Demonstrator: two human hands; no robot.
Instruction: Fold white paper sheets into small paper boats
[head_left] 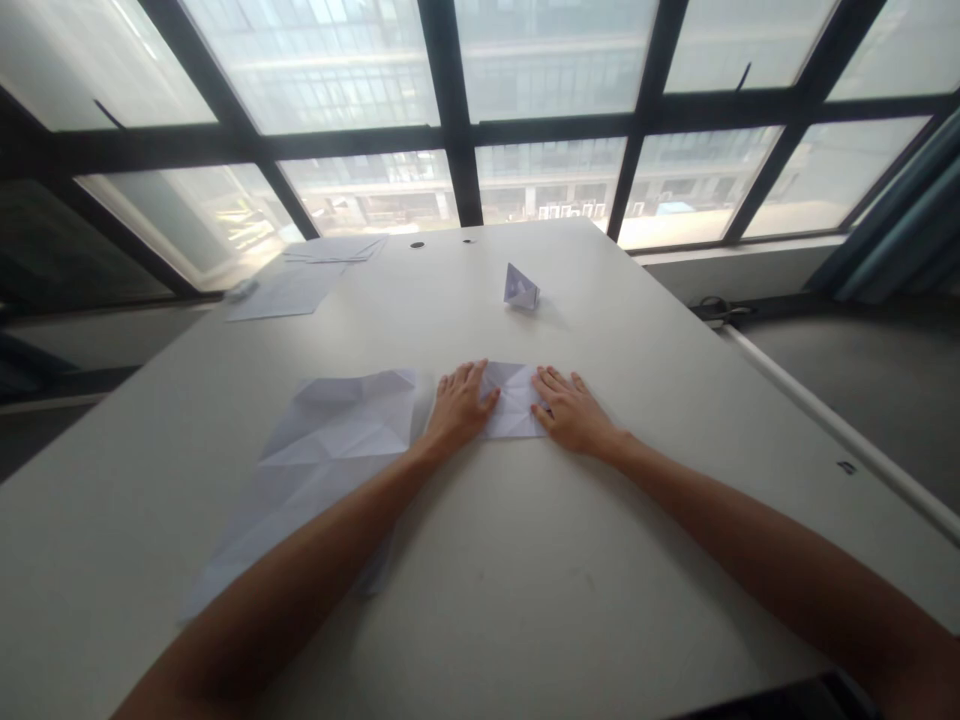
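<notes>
A small creased sheet of white paper (514, 410) lies on the white table (495, 560) in front of me. My left hand (459, 402) rests flat on its left side, fingers stretched out. On the right side of the same sheet lies my right hand (571, 408), its fingers spread and palm down. Neither hand grips the paper; both press on it from above. To the left, partly under my left forearm, is a larger white sheet (330, 430) with fold lines across it. A small folded paper shape (520, 288) stands beyond my hands, its point upward.
Several flat papers (289, 290) lie at the far left of the table. Dark-framed windows (457, 120) rise behind the far edge. Scissors (718, 308) lie by the right edge. A dark object (810, 700) shows at the bottom right.
</notes>
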